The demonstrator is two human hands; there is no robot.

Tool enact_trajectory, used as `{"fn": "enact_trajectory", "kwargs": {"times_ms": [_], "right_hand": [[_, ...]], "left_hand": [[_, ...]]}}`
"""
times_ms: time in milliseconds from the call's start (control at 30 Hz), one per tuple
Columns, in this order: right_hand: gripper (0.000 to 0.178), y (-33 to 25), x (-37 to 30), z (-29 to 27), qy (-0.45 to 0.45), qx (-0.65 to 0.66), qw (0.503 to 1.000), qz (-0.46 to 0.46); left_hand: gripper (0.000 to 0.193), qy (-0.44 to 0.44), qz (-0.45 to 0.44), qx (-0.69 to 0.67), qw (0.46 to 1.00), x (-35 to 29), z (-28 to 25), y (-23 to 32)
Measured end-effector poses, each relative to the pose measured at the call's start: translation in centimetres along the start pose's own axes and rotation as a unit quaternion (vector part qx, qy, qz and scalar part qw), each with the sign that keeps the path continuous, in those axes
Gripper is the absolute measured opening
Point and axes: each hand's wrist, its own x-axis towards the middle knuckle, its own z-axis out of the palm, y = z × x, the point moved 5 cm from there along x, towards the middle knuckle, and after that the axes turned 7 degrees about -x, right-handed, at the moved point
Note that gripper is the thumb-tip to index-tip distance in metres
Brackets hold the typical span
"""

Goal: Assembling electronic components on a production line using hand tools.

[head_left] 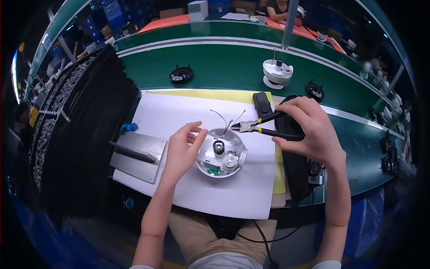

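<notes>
Pliers [251, 126], black-and-yellow-handled, handles spread, held in right hand [311, 130], tips at thin wires [228, 127] above round white plastic housing [207, 155], frame centre. Left hand [183, 147] half-curled beside housing, contact unclear. Probably wire work; next calls for steadying wires.

No lettering, number or sign can be read: not on the pliers [282, 134] in the right grip [313, 130], the round white housing [209, 155] just right of the left grip [182, 150], or the white sheet [224, 197] beneath both.
</notes>
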Motion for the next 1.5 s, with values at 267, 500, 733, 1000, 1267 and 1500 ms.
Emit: {"fn": "enact_trajectory", "kwargs": {"times_ms": [267, 500, 733, 1000, 1267, 1500], "right_hand": [[0.053, -1.0, 2.1, 1.7, -0.056, -0.035, 0.995, -0.077], [0.053, -1.0, 3.3, 4.4, -0.079, -0.024, 0.992, -0.092], [0.051, -0.3, 3.3, 5.7, -0.065, -0.019, 0.993, -0.094], [0.05, -0.3, 3.4, 6.6, -0.051, 0.001, 0.994, -0.099], [0.048, -0.2, 3.8, 7.5, -0.047, 0.014, 0.993, -0.105], [0.048, 0.1, 4.0, 8.0, -0.056, 0.018, 0.993, -0.105]], "left_hand": [[0.008, -0.022, -0.001, -0.034, 0.999, 1.9, -0.3, -0.1], [0.005, -0.01, 0.067, -0.021, 0.998, 2.0, 0.2, 0.4], [0.002, -0.006, 0.103, -0.028, 0.994, 2.1, 0.2, -0.2], [0.002, 0.001, 0.116, -0.023, 0.993, 2.1, 0.2, -0.3], [0.003, 0.009, 0.13, -0.006, 0.991, 2.3, 0.1, -0.5], [0.003, 0.01, 0.134, -0.004, 0.991, 2.5, 0.2, -0.9]]}}
